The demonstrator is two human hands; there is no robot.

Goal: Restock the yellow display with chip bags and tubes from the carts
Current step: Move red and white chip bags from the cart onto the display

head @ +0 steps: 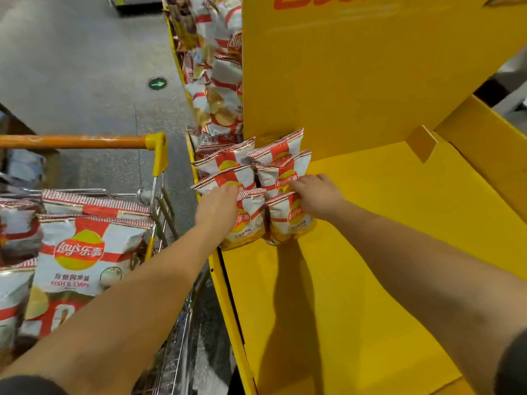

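Several small white-and-red chip bags stand in two rows at the back left of the yellow display shelf. My left hand grips the front bag of the left row from its left side. My right hand is closed over the top of the front bag of the right row. Both front bags stand upright, side by side and touching. More of the same bags line up behind them against the yellow back panel.
A wire shopping cart with an orange handle stands at the left, holding large chip bags. Another yellow display with large chip bags runs along the aisle behind. The shelf's right wall rises at the right. Grey floor lies at the upper left.
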